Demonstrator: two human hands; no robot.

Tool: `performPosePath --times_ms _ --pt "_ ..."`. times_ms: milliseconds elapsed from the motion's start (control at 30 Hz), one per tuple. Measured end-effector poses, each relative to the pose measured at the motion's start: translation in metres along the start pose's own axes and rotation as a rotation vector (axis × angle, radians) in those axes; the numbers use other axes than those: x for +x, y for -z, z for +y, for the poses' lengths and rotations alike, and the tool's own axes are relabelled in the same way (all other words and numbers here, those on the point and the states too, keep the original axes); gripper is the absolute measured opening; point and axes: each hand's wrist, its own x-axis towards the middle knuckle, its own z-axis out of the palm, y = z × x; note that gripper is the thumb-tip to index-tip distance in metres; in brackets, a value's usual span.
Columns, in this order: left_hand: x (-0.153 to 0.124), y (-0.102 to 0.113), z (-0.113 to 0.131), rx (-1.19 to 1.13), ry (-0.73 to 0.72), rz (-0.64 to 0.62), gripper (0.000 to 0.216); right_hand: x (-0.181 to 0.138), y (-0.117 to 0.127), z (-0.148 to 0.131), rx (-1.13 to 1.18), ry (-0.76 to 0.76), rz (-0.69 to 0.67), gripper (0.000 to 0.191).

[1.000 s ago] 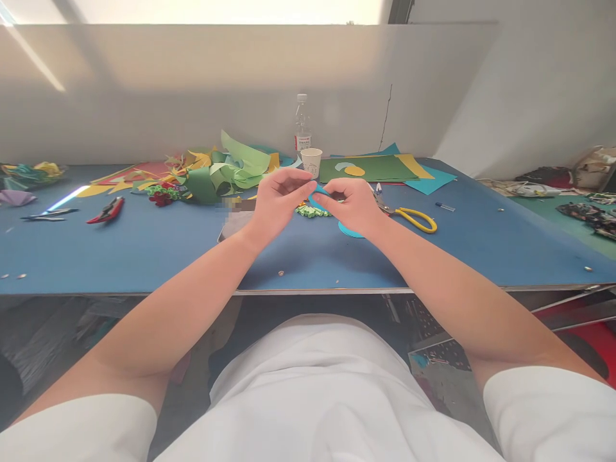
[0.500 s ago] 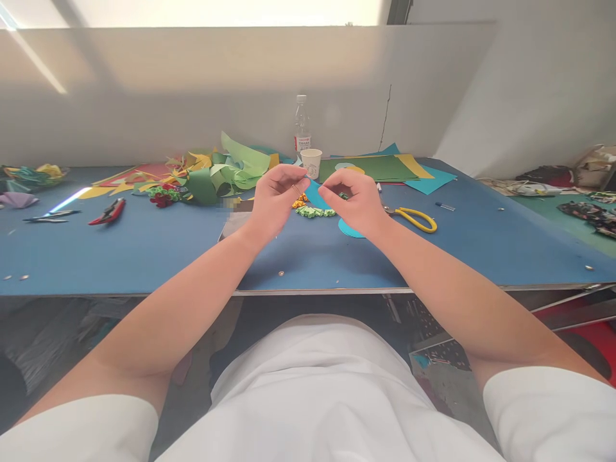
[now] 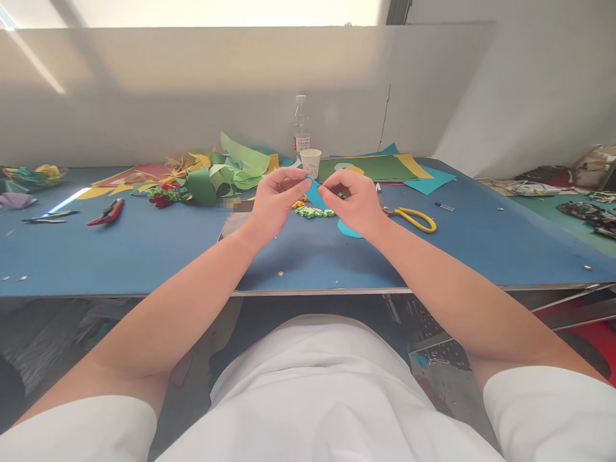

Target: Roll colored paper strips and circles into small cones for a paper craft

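Observation:
Both of my hands are raised just above the blue table [image 3: 144,250], pinching one small strip of teal paper [image 3: 315,192] between them. My left hand [image 3: 276,199] grips its left end with curled fingers. My right hand [image 3: 353,199] pinches the right end. Under my right hand lies a teal paper disc [image 3: 347,228]. Small green and yellow rolled paper pieces [image 3: 312,212] lie on the table right behind the strip.
Yellow-handled scissors [image 3: 409,217] lie right of my hands. A paper cup [image 3: 311,162] and a water bottle [image 3: 301,127] stand behind, with green, yellow and teal sheets [image 3: 380,168] beside them. A heap of paper scraps [image 3: 216,170], a red cutter [image 3: 106,210] and dark scissors [image 3: 45,217] lie at left.
My hands rose a little off the table and the teal strip went from a curved loop to a straighter piece held up between the fingertips.

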Motion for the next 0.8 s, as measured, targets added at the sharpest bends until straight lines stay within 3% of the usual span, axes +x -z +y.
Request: performPosePath --times_ms 400,800 --pt "-0.0029 0.0005 -0.0027 0.129 0.022 -0.047 0.021 -0.0011 0.0032 -0.004 0.138 -0.216 -0.098 0.018" --pt "-0.0019 0.0015 -0.004 0.156 0.013 -0.051 0.016 0.0004 0.0045 -0.0005 0.177 -0.241 -0.11 0.016"
